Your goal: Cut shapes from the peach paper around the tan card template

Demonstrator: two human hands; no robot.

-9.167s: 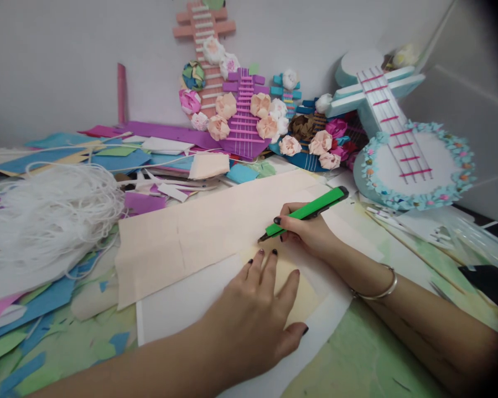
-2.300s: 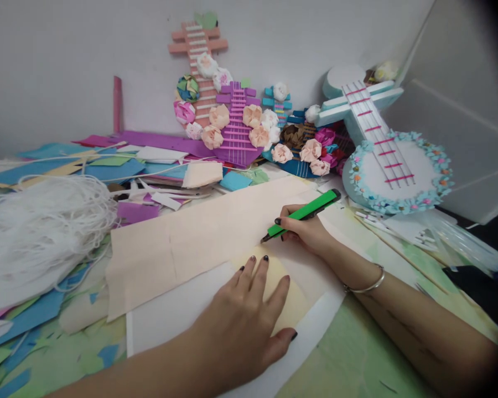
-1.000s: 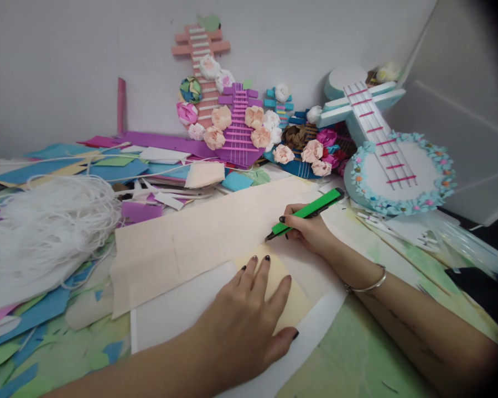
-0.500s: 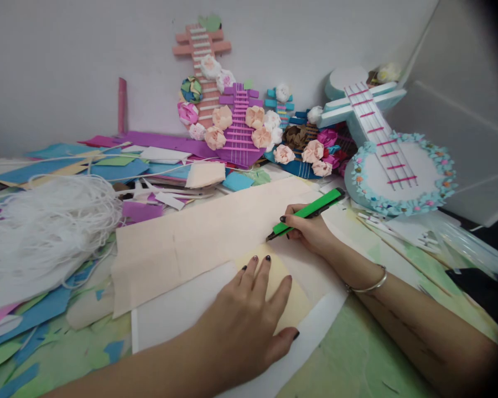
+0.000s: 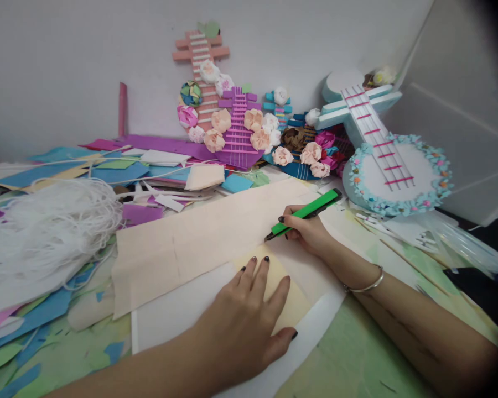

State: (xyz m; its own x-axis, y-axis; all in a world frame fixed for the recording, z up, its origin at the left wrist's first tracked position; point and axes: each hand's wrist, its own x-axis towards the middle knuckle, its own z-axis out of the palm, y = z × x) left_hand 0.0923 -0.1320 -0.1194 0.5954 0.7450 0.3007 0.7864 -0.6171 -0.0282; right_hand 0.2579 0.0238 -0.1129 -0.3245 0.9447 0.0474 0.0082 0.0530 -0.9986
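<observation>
My right hand point(image 5: 307, 228) is closed around a green utility knife point(image 5: 309, 210), whose dark tip points down and left onto the paper. Beneath that tip lies a long sheet of pale peach paper point(image 5: 149, 260), along the edge of a yellowish rounded piece point(image 5: 296, 298). Fingers spread, my left hand point(image 5: 247, 318) rests flat on the yellowish piece and holds nothing. White paper point(image 5: 166, 320) lies under these sheets. Whether the blade is cutting into the peach paper is too small to tell.
A tangled heap of white cord point(image 5: 53, 232) lies at left, over coloured paper scraps point(image 5: 41, 315). Decorated instrument-shaped crafts lean along the wall, among them a purple one point(image 5: 240, 130) and a large pale-blue one point(image 5: 394, 166). Thin sticks point(image 5: 415, 265) lie at right.
The knife tip and right hand have shifted very slightly left. My left hand stays in place on the yellowish piece. The whole view has tilted a little.
</observation>
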